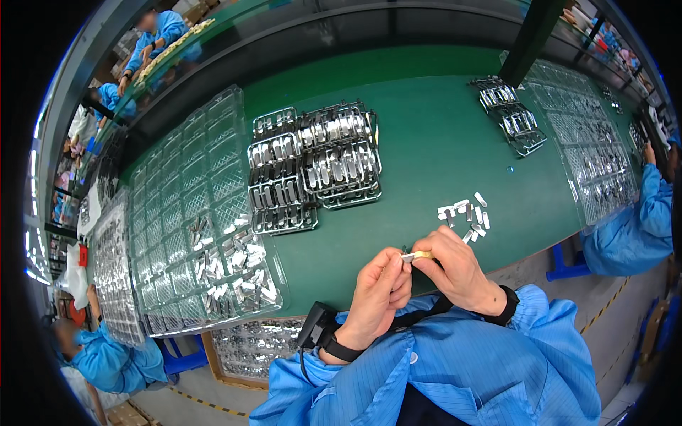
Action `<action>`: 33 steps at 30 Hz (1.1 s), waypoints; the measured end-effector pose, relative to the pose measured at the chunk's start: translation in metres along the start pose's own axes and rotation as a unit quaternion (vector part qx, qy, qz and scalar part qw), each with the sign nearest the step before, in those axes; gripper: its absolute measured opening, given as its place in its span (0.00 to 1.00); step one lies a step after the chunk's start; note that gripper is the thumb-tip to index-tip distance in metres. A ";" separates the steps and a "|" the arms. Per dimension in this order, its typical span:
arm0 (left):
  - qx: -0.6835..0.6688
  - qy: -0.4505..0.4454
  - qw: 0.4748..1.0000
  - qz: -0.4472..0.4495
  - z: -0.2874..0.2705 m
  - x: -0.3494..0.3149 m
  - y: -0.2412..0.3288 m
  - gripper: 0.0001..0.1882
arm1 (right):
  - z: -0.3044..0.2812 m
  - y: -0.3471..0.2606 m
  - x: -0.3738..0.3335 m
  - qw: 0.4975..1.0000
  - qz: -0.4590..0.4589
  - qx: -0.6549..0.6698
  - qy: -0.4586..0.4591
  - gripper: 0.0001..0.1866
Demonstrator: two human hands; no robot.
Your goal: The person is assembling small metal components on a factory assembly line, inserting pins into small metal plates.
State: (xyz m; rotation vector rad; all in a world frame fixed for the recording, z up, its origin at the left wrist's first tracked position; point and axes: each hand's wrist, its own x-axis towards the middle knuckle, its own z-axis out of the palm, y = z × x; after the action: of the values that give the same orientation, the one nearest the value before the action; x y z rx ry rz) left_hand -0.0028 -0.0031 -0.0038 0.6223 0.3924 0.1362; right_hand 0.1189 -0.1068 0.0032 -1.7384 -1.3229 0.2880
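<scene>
At the table's front edge my two hands meet over a small silver metal piece (407,258). My left hand (380,284) pinches it between thumb and fingers. My right hand (458,266) is closed too, its fingertips against the piece's right side. Something pale yellow (423,254) shows at the right fingertips; whether it is a finger cover or a held scrap, I cannot tell. Just beyond my right hand lie several loose silver pieces (469,211), scattered on the green tabletop (419,163).
Black racks (339,156) filled with silver pieces stand left of centre, and more racks (510,117) lie far right. A clear compartment tray (170,184) on the left holds loose pieces near its front; another tray (590,142) is at right. Co-workers in blue sit at both sides.
</scene>
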 end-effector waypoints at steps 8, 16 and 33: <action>0.016 0.000 1.000 -0.006 0.001 -0.001 0.000 0.12 | 0.006 0.000 -0.003 0.999 0.013 0.019 0.029 0.05; 0.002 -0.004 1.000 0.000 0.006 -0.005 0.002 0.11 | 0.015 0.002 -0.008 0.996 0.030 0.054 0.066 0.05; 0.056 0.009 0.997 0.050 0.005 -0.016 0.002 0.11 | -0.003 0.008 0.002 0.982 0.150 0.078 0.088 0.07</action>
State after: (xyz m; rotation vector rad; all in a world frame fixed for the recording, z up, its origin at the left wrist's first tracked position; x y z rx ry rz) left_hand -0.0151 -0.0082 0.0063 0.7515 0.3875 0.2167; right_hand 0.1269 -0.1066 -0.0004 -1.7817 -0.8873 0.3874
